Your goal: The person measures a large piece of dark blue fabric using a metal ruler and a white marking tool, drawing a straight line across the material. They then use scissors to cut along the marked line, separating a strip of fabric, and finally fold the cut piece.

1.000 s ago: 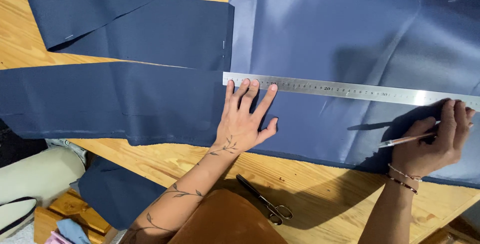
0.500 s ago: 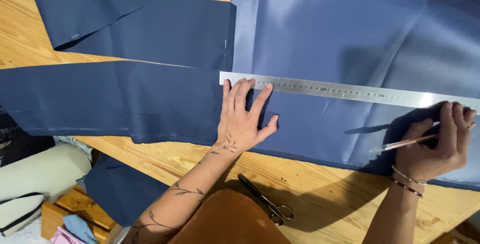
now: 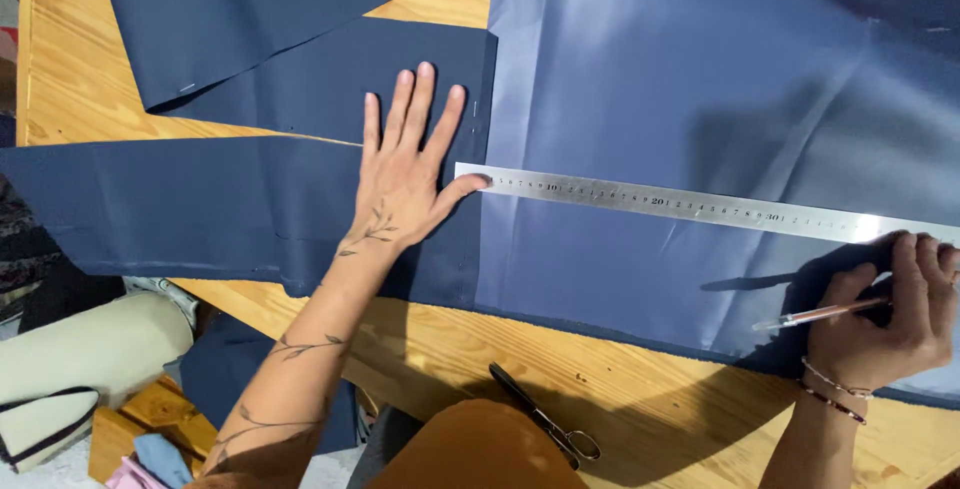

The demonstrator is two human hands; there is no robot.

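From the head camera I look straight down at a pale wooden desk (image 3: 70, 69) covered with dark navy blue fabric (image 3: 680, 79).

My left hand (image 3: 405, 184) lies flat and open, palm down, fingers spread and pointing away from me, on a narrower strip of the navy fabric. Its thumb reaches right and touches the left end of a long steel ruler (image 3: 690, 207). The forearm runs up from the lower left, straight and slightly angled.

The ruler lies across the larger, smoother sheet of fabric, sloping a little downward to the right.

My right hand (image 3: 885, 319) is curled closed around a thin pen-like marking tool (image 3: 820, 315), its tip pointing left just below the ruler's right end. The wrist wears thin bracelets (image 3: 830, 389).

Black-handled metal scissors (image 3: 545, 417) rest on bare wood near the desk's front edge, between my arms.
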